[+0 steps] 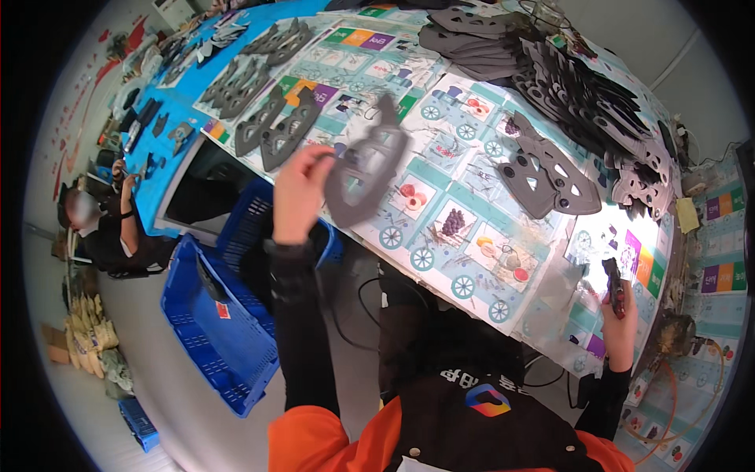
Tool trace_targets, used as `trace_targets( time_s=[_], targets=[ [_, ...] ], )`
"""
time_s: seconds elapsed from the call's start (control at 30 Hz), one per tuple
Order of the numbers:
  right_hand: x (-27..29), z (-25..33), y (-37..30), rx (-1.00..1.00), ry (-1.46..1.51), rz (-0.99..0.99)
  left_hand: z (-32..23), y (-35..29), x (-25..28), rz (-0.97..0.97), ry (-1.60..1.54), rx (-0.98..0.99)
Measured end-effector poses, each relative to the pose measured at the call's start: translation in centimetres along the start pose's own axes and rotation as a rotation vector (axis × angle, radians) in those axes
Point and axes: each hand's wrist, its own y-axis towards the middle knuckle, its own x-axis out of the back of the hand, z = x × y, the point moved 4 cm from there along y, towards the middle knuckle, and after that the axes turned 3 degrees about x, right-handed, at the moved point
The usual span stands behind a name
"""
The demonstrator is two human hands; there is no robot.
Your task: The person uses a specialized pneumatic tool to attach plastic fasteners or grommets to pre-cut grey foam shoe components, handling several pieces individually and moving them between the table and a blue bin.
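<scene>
My left hand (pixel 297 193) is raised over the near left edge of the table, its fingers closed on one end of a dark grey cut-out piece (pixel 348 206). The piece is smeared by motion and has a large opening in its middle. At the right end of the table, my right hand (pixel 621 322) is wrapped round a small dark hand tool (pixel 613 275) with red on its handle; its exact kind is unclear. Between my hands lies another dark grey panel (pixel 547 182) with several openings. Similar dark pieces (pixel 292 134) rest beyond my left hand.
A large heap of dark grey pieces (pixel 566 94) covers the far right of the patterned table (pixel 480 295). Blue plastic crates (pixel 208 346) stand on the floor at left. Another person (pixel 118 236) works at the blue tabletop (pixel 185 102). An orange hose (pixel 672 401) hangs at right.
</scene>
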Motion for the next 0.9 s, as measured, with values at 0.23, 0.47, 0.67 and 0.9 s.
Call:
trace_targets(
  time_s=[0.23, 0.47, 0.67, 0.9],
  targets=[
    [0.5, 1.3, -1.7, 0.042, -0.142, -0.109, 9.7, 10.5, 3.7, 0.037, 0.338, 0.043],
    [-1.3, 2.9, -1.4, 0.101, -0.264, -0.179, -1.0, 8.2, -7.7, 0.041, 0.352, -0.163],
    [-1.5, 3.5, -2.6, 0.121, -0.331, -0.187, -10.8, 2.2, -25.8, 0.457, 0.346, -0.214],
    [-0.5, 3.3, -3.7, 0.153, -0.228, -0.229, -12.3, 2.6, -33.3, 0.374, 0.263, -0.293]
  ],
)
